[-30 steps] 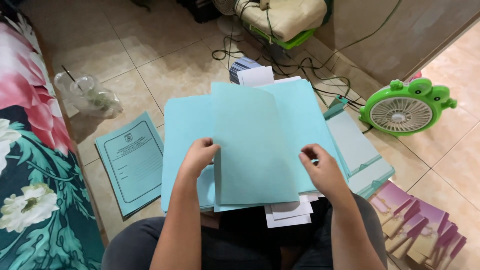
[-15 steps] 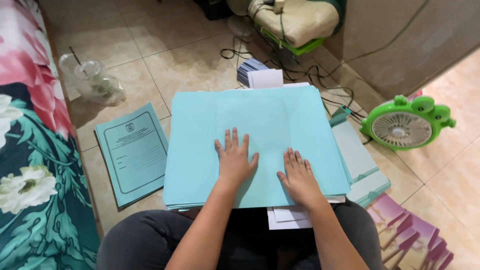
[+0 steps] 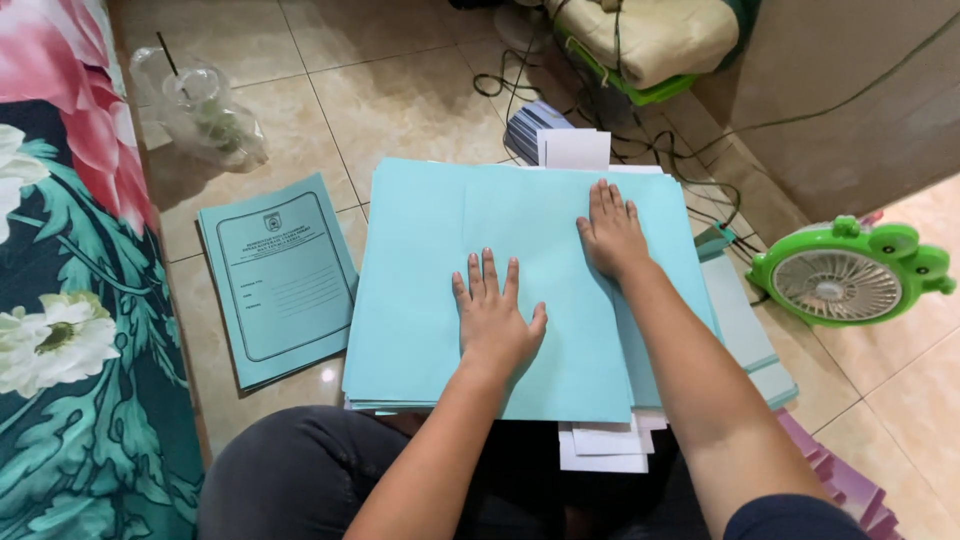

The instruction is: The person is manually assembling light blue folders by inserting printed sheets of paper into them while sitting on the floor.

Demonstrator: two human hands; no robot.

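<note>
Both hands are lying open, palms flat on the blue paper sheets (image 3: 420, 290): the left hand (image 3: 495, 320) pressing near the middle, the right hand (image 3: 612, 235) resting farther up.

Left hand (image 3: 492, 322) flat, fingers spread, right hand (image 3: 612, 235) flat, reaching farther forward

Matt pale-blue paper sheets (image 3: 420, 290); glossy tile floor (image 3: 400, 100); shiny green plastic fan (image 3: 850, 275); printed floral cloth (image 3: 70, 330).

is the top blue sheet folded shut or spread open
Folded shut: the top blue sheet lies flat as a narrower panel on the pile, both hands, left and right, pressing it down.
</note>
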